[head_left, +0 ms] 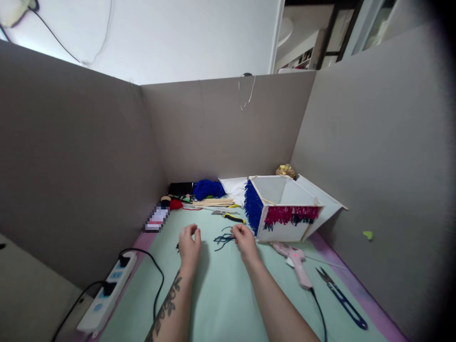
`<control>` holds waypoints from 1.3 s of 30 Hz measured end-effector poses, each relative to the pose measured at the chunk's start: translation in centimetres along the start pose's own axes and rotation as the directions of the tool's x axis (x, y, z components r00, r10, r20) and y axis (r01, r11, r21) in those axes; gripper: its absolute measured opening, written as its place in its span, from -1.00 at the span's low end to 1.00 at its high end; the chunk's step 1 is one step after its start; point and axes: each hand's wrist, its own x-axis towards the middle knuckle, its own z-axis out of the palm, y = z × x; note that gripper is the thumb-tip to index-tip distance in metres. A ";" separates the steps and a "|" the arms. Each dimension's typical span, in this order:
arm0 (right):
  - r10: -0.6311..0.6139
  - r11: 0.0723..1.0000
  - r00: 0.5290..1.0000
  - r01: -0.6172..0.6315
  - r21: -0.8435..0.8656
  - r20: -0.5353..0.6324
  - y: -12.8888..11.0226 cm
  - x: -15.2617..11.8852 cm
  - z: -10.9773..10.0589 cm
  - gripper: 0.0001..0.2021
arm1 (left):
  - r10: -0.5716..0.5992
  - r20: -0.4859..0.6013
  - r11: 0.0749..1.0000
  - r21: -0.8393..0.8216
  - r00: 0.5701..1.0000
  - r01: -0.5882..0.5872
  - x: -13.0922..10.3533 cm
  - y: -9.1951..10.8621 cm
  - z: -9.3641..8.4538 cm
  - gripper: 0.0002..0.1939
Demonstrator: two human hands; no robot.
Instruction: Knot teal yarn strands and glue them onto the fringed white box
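Note:
My right hand [244, 239] pinches at the edge of several loose dark blue yarn strands [223, 241] on the pale green tabletop [221, 294]; a strand end shows by its fingertips. To its left, my left hand [189, 242] is curled above the table, its fingers bent toward the thumb. Small dark ends stick out on that hand's far side; whether they are in the hand or behind it is hidden. Right of my hands stands a white box frame [285, 232] with blue yarn fringe [252, 206] on one side and a crimson fringe [288, 214] along another.
A pink glue gun [297, 266] and dark thread snips [342, 299] lie on the right. Yellow-black pliers [233, 218], wooden sticks [213, 203] and blue yarn [208, 189] are at the back. Left are a phone [156, 219] and a power strip [110, 294]. Grey panels [228, 128] surround the table.

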 end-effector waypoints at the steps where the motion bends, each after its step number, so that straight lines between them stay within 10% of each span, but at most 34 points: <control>1: 0.018 0.999 1.000 -0.019 0.029 0.020 -0.2 -0.2 0.2 -0.73 | 0.014 0.157 0.995 -0.098 0.988 0.002 -0.3 0.2 0.4 -0.74; 4: 0.019 0.998 0.985 -0.030 0.059 0.169 -0.8 -0.9 1.0 -0.79 | -0.001 0.493 0.926 -0.328 0.870 0.187 -1.1 1.0 1.7 -0.66; 13: -0.059 0.998 0.878 0.056 0.022 0.476 -1.8 -2.6 2.1 -0.93 | -0.081 0.698 0.545 -0.567 0.711 0.618 -1.2 1.5 0.9 -0.63; 28: -0.031 0.999 0.818 0.047 -0.014 0.575 -2.9 -3.3 2.2 -0.81 | -0.168 0.732 0.224 -0.624 0.661 0.748 -0.6 0.9 1.2 -0.67; 39: -0.087 0.996 0.965 0.082 0.033 0.248 -1.3 -1.4 1.5 -0.89 | -0.093 0.601 0.689 -0.537 0.794 0.487 -1.8 2.0 1.6 -0.72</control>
